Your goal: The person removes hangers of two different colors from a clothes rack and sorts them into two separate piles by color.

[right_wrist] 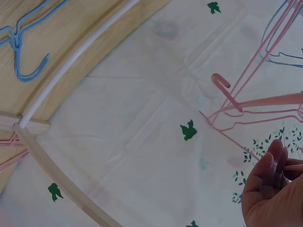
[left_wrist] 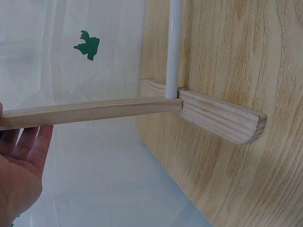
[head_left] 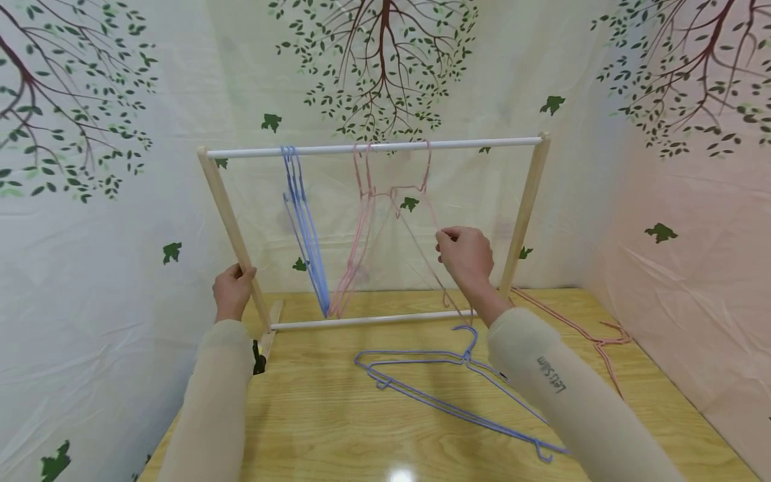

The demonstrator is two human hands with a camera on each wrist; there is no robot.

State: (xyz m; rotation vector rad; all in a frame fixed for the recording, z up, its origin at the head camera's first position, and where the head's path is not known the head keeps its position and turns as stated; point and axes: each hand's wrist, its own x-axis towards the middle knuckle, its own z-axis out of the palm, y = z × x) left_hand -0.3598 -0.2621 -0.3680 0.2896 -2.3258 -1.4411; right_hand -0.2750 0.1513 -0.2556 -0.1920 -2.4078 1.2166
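Note:
My left hand (head_left: 231,292) grips the left wooden post (left_wrist: 113,108) of a small clothes rack partway up, fingers wrapped behind it in the left wrist view. My right hand (head_left: 466,258) pinches the side of a pink hanger (head_left: 429,161) whose hook is over the white top rod (head_left: 241,152). To its left hang other pink hangers (head_left: 363,221), angled toward the lower rod. Further left, several blue hangers (head_left: 313,241) are bunched together on the same rod. In the right wrist view, thumb and fingertips meet at the pink wire beside the right hand (right_wrist: 272,189).
Blue hangers (head_left: 464,358) lie on the wooden table (head_left: 313,415) in front of the rack. Pink hangers (head_left: 602,341) lie at the right, past the right post (head_left: 525,207). A black object (head_left: 259,358) is by the left foot. Leaf-printed cloth hangs behind.

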